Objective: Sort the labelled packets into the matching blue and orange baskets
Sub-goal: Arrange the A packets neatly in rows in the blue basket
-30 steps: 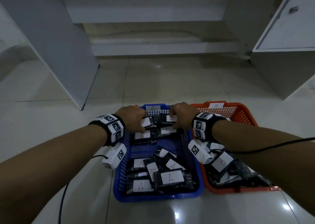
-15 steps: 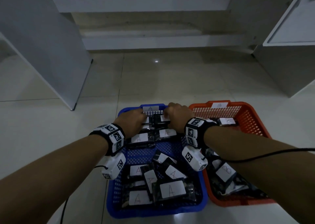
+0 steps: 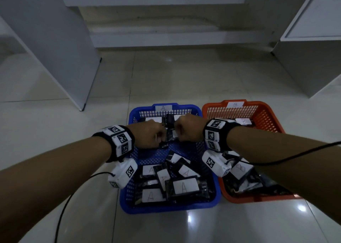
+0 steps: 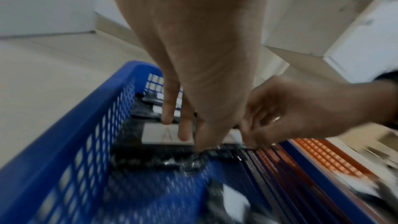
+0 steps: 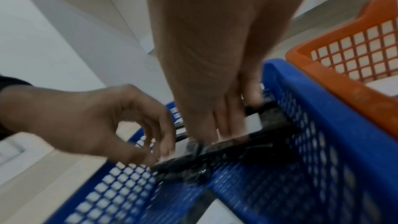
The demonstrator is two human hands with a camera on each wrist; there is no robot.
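1. Black packets with white labels marked A point(image 3: 185, 187) are piled in the near half of the blue basket point(image 3: 167, 208); more packets lie at its far end, under both hands.
2. A far packet point(image 4: 159, 134) is touched by the left hand point(image 3: 147, 136): its fingers point(image 4: 185, 125) point down, slightly spread, with the tips on the label and on the near wrapper edge. Whether the edge is pinched cannot be told through the blur.
3. The neighbouring packet point(image 5: 254, 135) is touched by the right hand point(image 3: 188, 130): its fingers point(image 5: 226, 122) are held together and extended down onto the label, with the thumb at the crinkled wrapper edge. A true grip cannot be confirmed.
4. The orange basket point(image 3: 258, 199), tagged B on its far rim, stands just right of the blue one, touching or nearly so. Packets are held in it, 1 with a B label point(image 3: 240, 169).
5. Both baskets rest on a glossy tiled floor point(image 3: 184, 80), with white cabinets point(image 3: 311, 45) around.
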